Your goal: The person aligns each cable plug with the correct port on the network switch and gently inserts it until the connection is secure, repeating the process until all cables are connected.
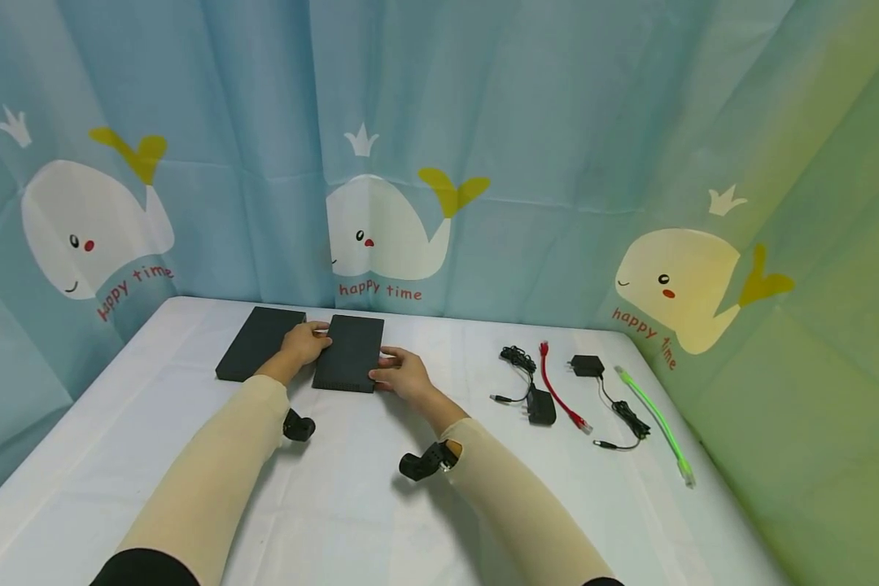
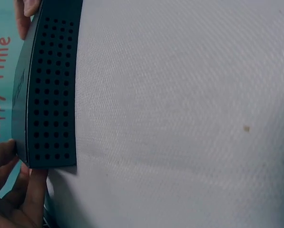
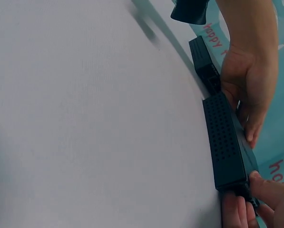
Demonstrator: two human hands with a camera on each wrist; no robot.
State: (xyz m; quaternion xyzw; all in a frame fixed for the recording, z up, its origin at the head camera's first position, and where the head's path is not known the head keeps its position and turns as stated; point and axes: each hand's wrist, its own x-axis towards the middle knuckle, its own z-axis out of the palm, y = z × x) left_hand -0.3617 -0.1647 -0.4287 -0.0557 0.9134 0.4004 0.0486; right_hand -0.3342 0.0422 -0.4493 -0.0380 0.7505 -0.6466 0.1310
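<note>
Sleeves: your pale sleeves [image 1: 212, 464] reach forward over the white table [image 1: 337, 496].
Wrist cameras: one black camera [image 1: 425, 462] sits at each cuff.
Green cable: lies [image 1: 660, 421] on your right, near the table's right edge.
Right adapter: rests [image 1: 588, 366] just left of the green cable, its cord bundled toward you.
Left adapter: rests [image 1: 541, 406] farther left, its cord coiled behind it.
Red cable: runs [image 1: 553, 392] between the two adapters, just beside the left one.
Right hand: your right hand [image 1: 404, 376] grips the box's right side, thumb on top, fingers curled below.
Box: the black box [image 1: 347, 354] lies between your hands, perforated face toward you; you cannot tell whether its underside fully meets the cloth.
Left hand: your left hand [image 1: 303, 343] pinches the box's left side, thumb on top.
Second box: lies [image 1: 255, 340] left of the first, near your left hand.
Curtain: a whale-print curtain [image 1: 542, 244] hangs behind the table.
</note>
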